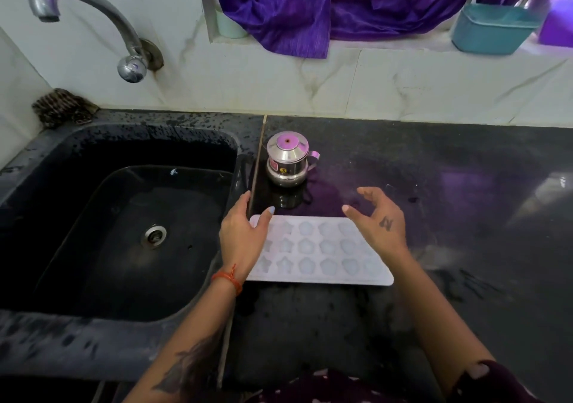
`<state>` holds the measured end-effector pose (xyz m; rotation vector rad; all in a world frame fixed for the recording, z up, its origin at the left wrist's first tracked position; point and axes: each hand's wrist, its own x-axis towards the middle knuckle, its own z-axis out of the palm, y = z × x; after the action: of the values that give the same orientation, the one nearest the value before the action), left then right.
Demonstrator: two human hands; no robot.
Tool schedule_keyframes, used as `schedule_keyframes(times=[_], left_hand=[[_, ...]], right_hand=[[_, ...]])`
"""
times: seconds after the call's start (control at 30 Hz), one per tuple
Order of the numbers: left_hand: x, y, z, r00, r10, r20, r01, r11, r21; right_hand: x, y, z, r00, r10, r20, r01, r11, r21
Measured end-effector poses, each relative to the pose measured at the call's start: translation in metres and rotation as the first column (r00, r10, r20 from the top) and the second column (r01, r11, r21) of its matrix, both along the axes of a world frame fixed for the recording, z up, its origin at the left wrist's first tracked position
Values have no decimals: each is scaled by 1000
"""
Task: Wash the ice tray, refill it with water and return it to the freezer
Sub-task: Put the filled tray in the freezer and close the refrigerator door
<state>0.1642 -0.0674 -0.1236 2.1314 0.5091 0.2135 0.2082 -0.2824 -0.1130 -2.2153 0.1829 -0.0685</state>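
While I look for anything readable, the only marks I find are a red sticker and a small round yellow one bearing what looks like a "3" on the small lidded stainless-steel pot; the red sticker's print is too small for me to read. My right hand carries a small dark tattoo on its back that I cannot decipher. The white moulded ice tray with star and shell cavities lies flat on the black speckled stone counter, just right of the black sink basin, its left end near the sink's rim. My left hand hovers over the tray's left end, fingers straight and relaxed, thumb over the tray's far corner; I cannot tell whether it touches. My right hand hangs above the tray's right part, fingers spread and loosely curved, gripping nothing. The steel pot stands just behind the tray, apart from it. Counter to the right lies bare and wide. A curved metal tap arches over the sink's far left.
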Motion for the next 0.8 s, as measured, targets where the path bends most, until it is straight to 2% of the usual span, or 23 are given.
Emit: schedule_keyframes(times=[0.1,0.2,0.4,0.8], left_hand=[[-18,4,-5,999,31,-39,-29,999,45],[-33,7,-12,991,36,-125,-26,996,82],[-47,7,-10,977,-35,-211,53,996,77],[-52,7,-10,977,-38,-209,31,999,-37]], right_hand=[[-18,-11,-4,998,-34,-46,26,986,-165],[-34,-21,-6,988,-59,-141,22,968,-250],[-52,-26,-4,941,-54,-335,-39,964,-264],[-59,-23,7,937,-62,-343,-29,967,-255]])
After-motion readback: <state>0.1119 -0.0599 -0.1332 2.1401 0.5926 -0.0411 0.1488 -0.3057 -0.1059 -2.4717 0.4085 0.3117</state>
